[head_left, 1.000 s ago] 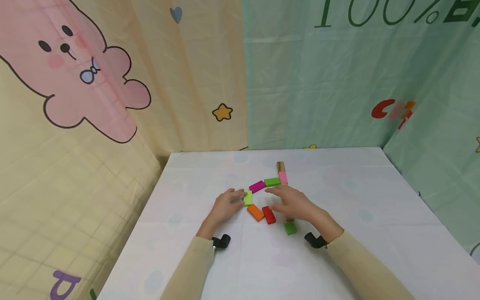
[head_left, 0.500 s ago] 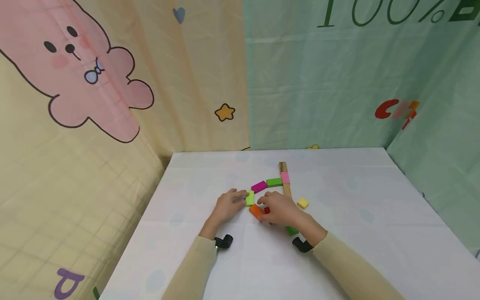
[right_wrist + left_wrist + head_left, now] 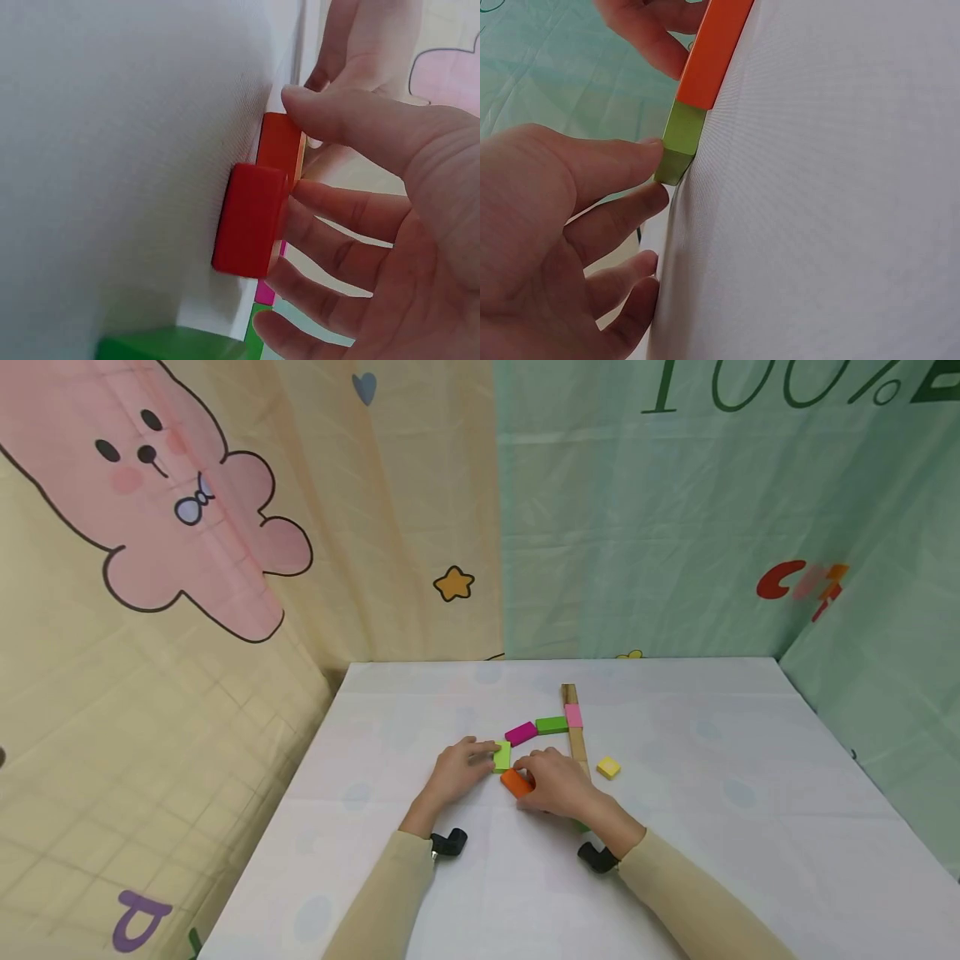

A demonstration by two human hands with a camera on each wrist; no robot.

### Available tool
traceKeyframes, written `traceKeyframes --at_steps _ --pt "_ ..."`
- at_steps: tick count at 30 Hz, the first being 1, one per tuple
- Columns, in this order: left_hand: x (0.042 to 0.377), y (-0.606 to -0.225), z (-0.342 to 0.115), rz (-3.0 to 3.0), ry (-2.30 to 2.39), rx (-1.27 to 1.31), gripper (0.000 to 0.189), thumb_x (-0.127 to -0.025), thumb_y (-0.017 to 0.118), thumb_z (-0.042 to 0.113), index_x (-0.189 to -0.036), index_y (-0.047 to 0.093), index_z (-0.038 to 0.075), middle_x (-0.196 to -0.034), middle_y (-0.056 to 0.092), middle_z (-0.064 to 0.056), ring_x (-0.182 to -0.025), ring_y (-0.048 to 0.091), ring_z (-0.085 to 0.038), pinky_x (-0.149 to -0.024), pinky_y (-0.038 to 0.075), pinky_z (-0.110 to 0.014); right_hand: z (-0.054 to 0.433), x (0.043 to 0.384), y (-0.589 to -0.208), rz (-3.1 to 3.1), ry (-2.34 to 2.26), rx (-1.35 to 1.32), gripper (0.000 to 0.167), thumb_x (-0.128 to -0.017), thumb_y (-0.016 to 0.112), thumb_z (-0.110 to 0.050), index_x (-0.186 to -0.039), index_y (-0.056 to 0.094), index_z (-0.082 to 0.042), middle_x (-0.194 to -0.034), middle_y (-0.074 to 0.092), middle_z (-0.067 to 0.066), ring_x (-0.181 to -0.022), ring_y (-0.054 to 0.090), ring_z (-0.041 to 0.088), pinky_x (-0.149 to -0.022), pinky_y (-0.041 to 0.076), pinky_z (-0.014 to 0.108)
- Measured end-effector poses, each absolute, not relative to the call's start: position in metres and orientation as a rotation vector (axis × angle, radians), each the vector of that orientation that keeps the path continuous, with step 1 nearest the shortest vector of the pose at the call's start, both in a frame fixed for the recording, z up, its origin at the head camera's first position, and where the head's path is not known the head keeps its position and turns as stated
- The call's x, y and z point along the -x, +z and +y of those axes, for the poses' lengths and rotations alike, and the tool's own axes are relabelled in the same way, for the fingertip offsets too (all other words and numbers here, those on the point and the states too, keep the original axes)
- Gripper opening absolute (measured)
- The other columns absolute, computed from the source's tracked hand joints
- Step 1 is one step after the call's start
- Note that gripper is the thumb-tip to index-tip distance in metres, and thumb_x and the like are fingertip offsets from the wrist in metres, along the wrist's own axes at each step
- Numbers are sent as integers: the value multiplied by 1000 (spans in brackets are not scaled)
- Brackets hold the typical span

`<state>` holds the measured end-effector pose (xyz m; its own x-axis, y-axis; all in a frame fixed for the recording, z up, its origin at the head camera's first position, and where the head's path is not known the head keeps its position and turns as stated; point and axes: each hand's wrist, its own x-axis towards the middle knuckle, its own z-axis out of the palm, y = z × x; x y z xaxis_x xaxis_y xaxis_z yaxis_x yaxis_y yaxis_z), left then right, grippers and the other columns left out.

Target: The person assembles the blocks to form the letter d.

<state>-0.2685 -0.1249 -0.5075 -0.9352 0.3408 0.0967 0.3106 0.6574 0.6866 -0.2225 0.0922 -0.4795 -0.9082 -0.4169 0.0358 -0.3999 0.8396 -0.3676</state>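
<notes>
My left hand (image 3: 459, 771) pinches the lime green block (image 3: 502, 757) between thumb and index finger, the other fingers resting at the tabletop. The right hand (image 3: 558, 783) reaches in from the right and holds the orange block (image 3: 515, 782), thumb on one edge and index finger across from it. In the right wrist view a red block (image 3: 249, 221) lies beside the orange one, near the right middle finger; the head view hides it behind the hand. A magenta block (image 3: 521, 734) and a green block (image 3: 551, 725) carry the curve on from the lime one.
A straight line of wooden blocks (image 3: 577, 743) with a pink block (image 3: 573, 716) runs behind the right hand. A yellow block (image 3: 608, 767) lies to its right. Another green block (image 3: 172, 345) shows low in the right wrist view. Printed curtains stand behind the white table (image 3: 420, 702).
My right hand has moved left and lower onto the orange block, covering the red block in the head view. The yellow block has come into sight. My left hand stays at the lime block.
</notes>
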Motion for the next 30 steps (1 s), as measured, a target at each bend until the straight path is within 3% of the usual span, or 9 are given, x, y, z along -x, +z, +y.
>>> traceKeyframes --at_steps 5,11,30 --pt "268 -507 -124 2819 1163 -565 32 -95 70 23 -127 72 20 -144 51 -23 -133 45 -48 -106 34 -66 93 223 -480 2921 -685 609 46 -81 84 -22 -123 71 -12 -96 67 -2 -87 54 16 -74 49 34" --pt "266 -506 -124 2811 1151 -527 33 -95 70 23 -128 71 20 -146 50 -22 -135 44 -48 -107 33 -67 94 224 -480 2915 -718 573 45 -79 84 -16 -122 72 -12 -89 66 -3 -80 54 15 -68 49 32" --pt "268 -507 -124 2819 1149 -535 33 -95 71 23 -128 72 22 -146 50 -22 -134 45 -48 -106 34 -66 94 225 -483 2883 -743 571 45 -78 88 -29 -118 75 -14 -84 63 -8 -79 53 15 -68 48 31"
